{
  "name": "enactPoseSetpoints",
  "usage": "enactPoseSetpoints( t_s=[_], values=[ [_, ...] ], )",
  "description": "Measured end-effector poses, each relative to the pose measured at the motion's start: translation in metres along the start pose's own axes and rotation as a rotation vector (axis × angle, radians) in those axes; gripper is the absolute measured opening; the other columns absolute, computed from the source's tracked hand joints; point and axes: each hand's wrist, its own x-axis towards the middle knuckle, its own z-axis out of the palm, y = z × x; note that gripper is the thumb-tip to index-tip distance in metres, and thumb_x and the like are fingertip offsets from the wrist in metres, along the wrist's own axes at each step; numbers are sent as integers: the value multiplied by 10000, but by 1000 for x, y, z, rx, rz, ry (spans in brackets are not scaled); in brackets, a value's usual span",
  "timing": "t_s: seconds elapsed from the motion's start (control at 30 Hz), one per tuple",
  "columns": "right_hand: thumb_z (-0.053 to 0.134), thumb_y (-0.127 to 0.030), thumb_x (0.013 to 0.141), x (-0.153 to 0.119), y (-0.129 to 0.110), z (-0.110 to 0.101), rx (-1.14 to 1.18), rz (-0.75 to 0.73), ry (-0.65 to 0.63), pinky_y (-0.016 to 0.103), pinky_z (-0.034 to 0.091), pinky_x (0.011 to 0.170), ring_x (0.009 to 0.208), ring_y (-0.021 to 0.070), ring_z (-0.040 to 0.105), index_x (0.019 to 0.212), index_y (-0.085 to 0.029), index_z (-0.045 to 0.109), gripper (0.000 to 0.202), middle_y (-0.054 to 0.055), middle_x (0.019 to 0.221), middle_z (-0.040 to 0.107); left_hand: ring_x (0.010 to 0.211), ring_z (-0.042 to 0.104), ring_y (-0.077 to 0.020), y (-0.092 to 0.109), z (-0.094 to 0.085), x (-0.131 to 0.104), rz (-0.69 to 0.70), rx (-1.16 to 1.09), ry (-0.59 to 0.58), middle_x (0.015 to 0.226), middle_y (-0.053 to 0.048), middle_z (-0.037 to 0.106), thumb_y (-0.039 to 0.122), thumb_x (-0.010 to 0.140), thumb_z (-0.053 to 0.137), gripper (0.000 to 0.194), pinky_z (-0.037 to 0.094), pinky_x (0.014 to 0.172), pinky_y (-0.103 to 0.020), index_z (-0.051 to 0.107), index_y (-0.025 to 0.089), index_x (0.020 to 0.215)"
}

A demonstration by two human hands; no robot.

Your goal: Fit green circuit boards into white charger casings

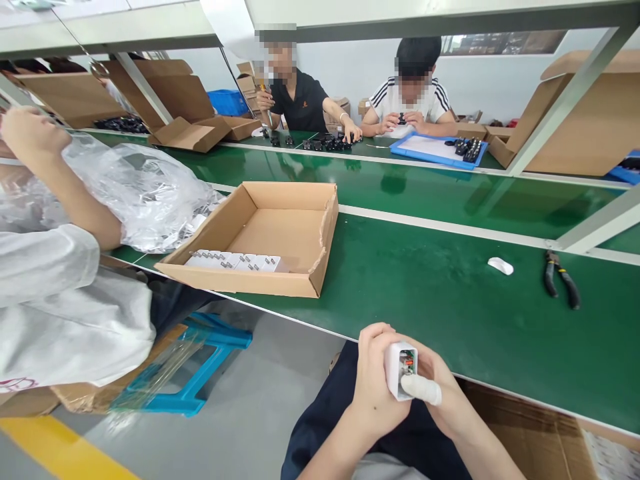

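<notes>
A small white housing with an open end facing up shows a circuit board with red and green parts inside. My left hand is wrapped round its left side. My right hand holds it from the right, and its thumb, in a white finger cover, presses at the open end. Both hands are above my lap, just off the table's front edge.
A cardboard tray holds a row of white housings. Pliers and a small white piece lie on the green table. A person sits at left by plastic bags; two people work opposite.
</notes>
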Motion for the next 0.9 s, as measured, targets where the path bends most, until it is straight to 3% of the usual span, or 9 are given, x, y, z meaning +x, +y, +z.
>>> enactPoseSetpoints(
  t_s=[0.23,0.37,0.47,0.53,0.63,0.77,0.9],
  values=[
    [881,-476,612,8,3,-9,-78,-27,10,452,518,963,1060,309,648,1130,-198,702,615,103,1104,705,1047,541,-247,-5,5,-1,-31,-34,-75,1162,-98,465,80,683,557,564,524,839,-418,418,254,1201],
    [850,-493,664,9,-1,-13,-137,-19,-24,442,541,922,997,290,674,1138,-191,690,585,102,1075,714,1079,510,-279,-2,-5,5,15,-95,-170,1142,-103,480,111,609,565,651,492,909,-472,395,242,1223],
    [880,-473,634,6,0,-15,-211,-26,3,435,561,890,997,295,677,1191,-192,666,659,117,1115,702,1080,505,-291,-1,-19,10,30,-244,-367,1126,-118,479,263,735,539,519,498,909,-481,415,240,1239],
    [904,-455,605,3,3,-14,-260,-55,39,419,570,870,1011,301,673,1214,-188,655,710,131,1138,692,1093,500,-292,-1,-25,12,-2,-294,-428,1127,-126,489,385,869,446,370,496,920,-484,448,241,1211],
    [910,-429,608,-1,7,-10,-304,-101,50,397,577,850,1019,301,671,1240,-184,641,730,145,1166,677,1089,496,-269,0,-26,9,-77,-284,-379,1110,-120,503,411,972,341,278,487,926,-464,488,238,1133],
    [864,-387,690,-1,7,-5,-376,-168,58,373,585,842,1049,289,660,1261,-195,633,645,139,1199,661,1067,485,-244,0,-18,2,-63,-303,-303,1076,-97,492,379,998,319,240,469,917,-442,497,244,1087],
    [859,-340,694,8,3,-10,-418,-164,-47,347,587,807,1015,267,661,1246,-195,634,614,128,1182,662,1071,459,-237,-6,-11,-4,-53,-316,-209,1087,-86,473,364,1002,320,224,448,923,-446,493,247,1085]
  ],
)
